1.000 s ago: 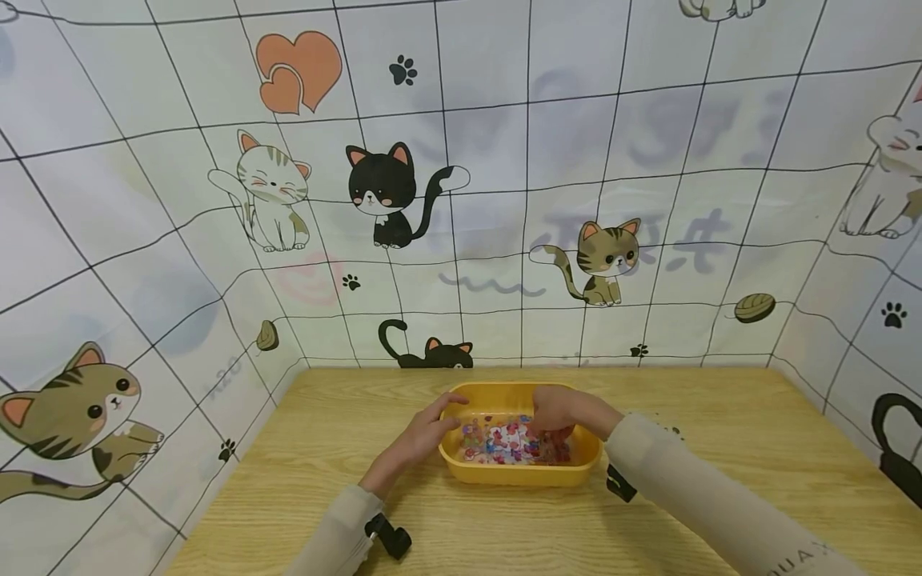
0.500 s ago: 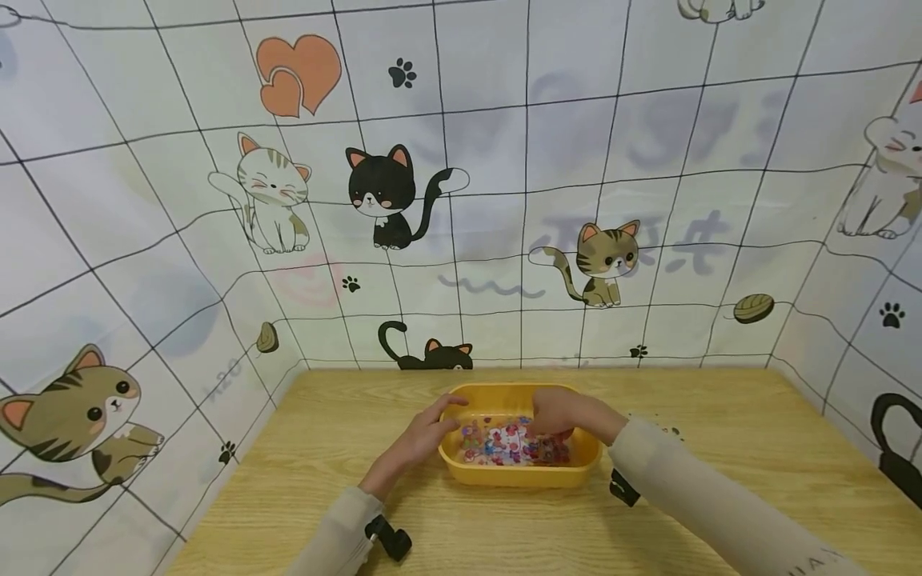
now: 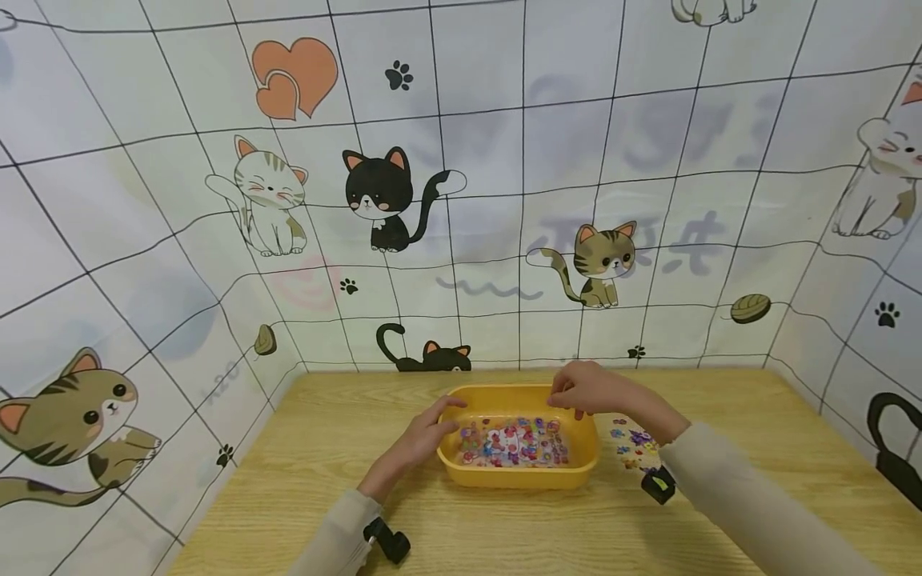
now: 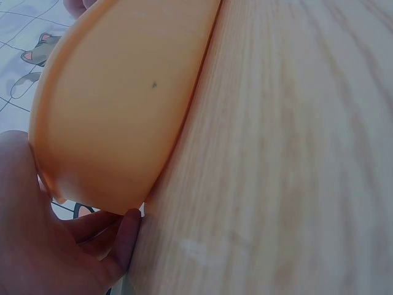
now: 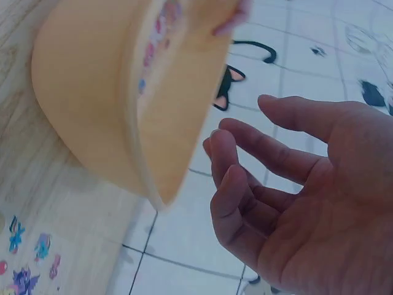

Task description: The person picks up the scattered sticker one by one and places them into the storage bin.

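A yellow plastic basin (image 3: 515, 478) stands on the wooden table, its bottom covered with small colourful stickers (image 3: 511, 444). My left hand (image 3: 418, 440) grips the basin's left end, with the thumb at the rim and other fingers around the outer wall (image 4: 116, 104) in the left wrist view. Over the back right rim is my right hand (image 3: 594, 390), raised out of the basin. In the right wrist view its fingers (image 5: 230, 190) are loosely bent and the thumb stands apart, with nothing visible between them.
Right of the basin, more colourful stickers (image 3: 637, 438) lie flat on the table (image 3: 346, 416), partly under my right forearm. A cat-print cloth (image 3: 490, 200) hangs behind and at both sides. Each sleeve carries a black wrist camera (image 3: 659, 485).
My right hand has come up out of the basin and moved right and back to the rim, uncovering the stickers inside and on the table. The left hand stays in place.
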`<action>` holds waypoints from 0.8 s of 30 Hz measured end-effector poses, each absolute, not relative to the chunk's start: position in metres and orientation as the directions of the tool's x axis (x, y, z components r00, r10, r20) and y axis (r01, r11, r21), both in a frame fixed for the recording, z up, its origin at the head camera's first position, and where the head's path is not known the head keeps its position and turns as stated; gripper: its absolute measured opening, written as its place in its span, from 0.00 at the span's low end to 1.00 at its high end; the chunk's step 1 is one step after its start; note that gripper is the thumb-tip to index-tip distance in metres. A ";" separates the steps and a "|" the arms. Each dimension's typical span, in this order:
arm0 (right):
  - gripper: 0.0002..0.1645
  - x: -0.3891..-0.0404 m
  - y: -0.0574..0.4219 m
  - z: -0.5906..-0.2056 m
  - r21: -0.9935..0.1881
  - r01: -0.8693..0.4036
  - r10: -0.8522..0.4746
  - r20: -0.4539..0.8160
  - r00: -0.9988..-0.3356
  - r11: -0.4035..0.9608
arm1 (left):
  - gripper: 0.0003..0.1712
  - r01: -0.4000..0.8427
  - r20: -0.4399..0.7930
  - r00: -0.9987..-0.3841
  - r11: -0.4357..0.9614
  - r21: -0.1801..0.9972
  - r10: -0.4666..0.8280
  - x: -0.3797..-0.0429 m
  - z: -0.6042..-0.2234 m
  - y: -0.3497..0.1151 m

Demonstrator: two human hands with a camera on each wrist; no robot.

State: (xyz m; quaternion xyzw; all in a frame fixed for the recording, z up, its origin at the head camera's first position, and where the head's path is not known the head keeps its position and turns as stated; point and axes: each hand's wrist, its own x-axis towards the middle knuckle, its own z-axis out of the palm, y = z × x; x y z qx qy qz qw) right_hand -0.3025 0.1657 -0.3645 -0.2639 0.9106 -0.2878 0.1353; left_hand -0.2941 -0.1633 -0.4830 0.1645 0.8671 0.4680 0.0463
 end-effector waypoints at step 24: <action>0.15 -0.281 0.238 -0.373 -0.693 -0.445 -0.573 0.056 -0.817 0.568 | 0.21 0.237 0.068 -0.939 0.490 0.839 0.338 -0.290 -0.481 -0.165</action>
